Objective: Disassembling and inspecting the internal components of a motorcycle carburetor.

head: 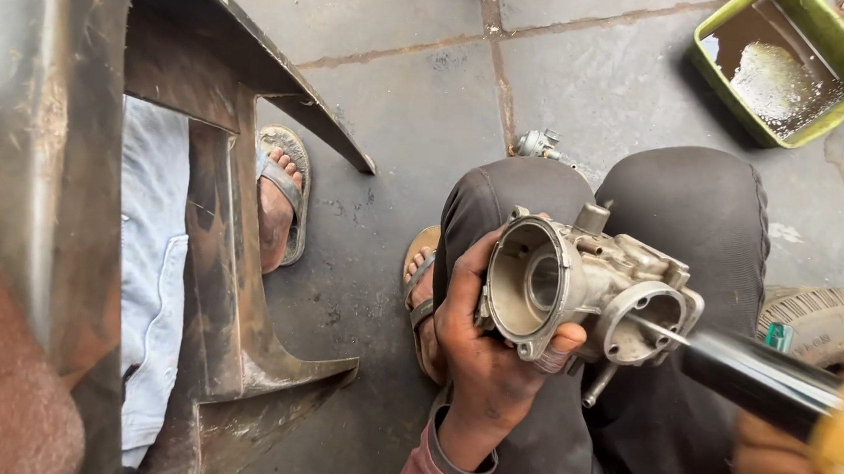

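Observation:
My left hand [486, 357] grips a grey metal carburetor body [579, 284] over my knees, thumb on its lower rim, its round bore facing me. My right hand [816, 454], blurred at the lower right edge, holds a screwdriver [752, 373] with a black shaft and yellowish handle. The thin metal tip of the screwdriver reaches into the smaller round opening on the carburetor's right side.
A green plastic tub [838, 54] with dark liquid sits at the upper right on the paved floor. A small metal part [538, 144] lies beyond my knee. A dark plastic body panel [210, 250] stands at left, with another person's sandalled foot [279, 201] behind it. A tyre [827, 314] lies at right.

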